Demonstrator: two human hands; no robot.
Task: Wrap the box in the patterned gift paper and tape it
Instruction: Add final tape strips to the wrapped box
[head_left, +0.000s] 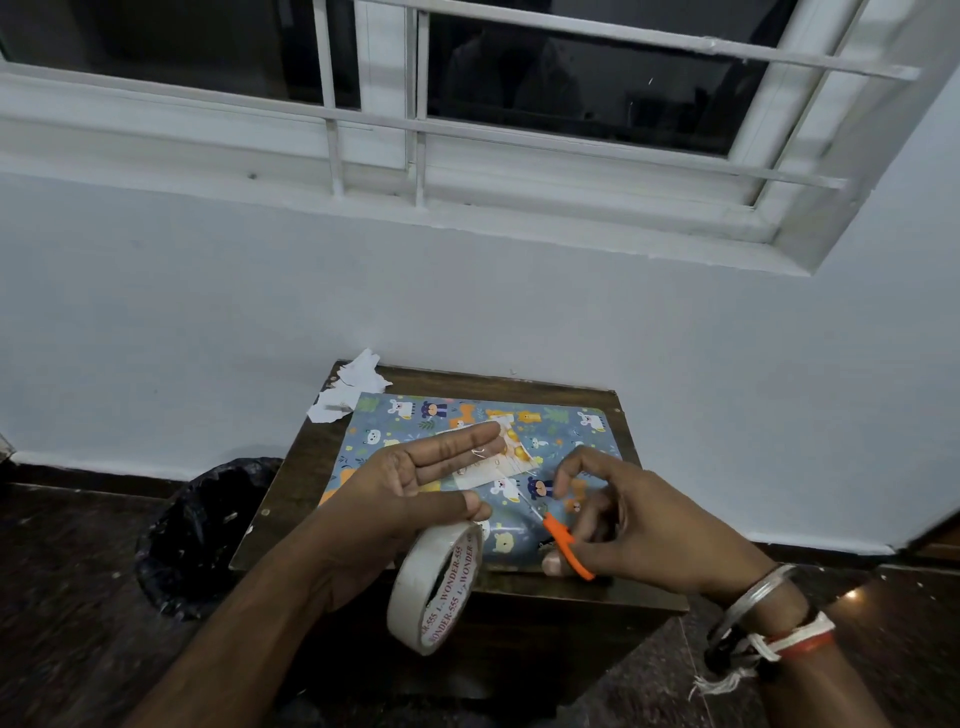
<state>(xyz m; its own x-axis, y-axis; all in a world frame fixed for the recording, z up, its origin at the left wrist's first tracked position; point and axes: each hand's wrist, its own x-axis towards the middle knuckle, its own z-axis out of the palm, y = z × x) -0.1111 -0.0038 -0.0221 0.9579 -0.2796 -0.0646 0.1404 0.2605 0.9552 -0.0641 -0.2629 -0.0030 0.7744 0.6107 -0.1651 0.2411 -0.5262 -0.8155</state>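
Note:
Blue gift paper (561, 426) printed with cartoon animals lies spread over the small dark wooden table (647, 587). A small box (511, 457) rests on the paper, half hidden behind my left fingers. My left hand (415, 488) hovers over the paper with fingers and thumb straight. A white tape roll (435, 587) with red lettering hangs just under its thumb, and a clear strip glints on the fingertips. My right hand (639, 519) grips small orange-handled scissors (566, 548), blades pointing up-left toward the box.
Torn white paper scraps (348, 387) lie on the table's far left corner. A bin lined with a black bag (202, 535) stands on the floor to the left. A white wall and a barred window rise directly behind the table.

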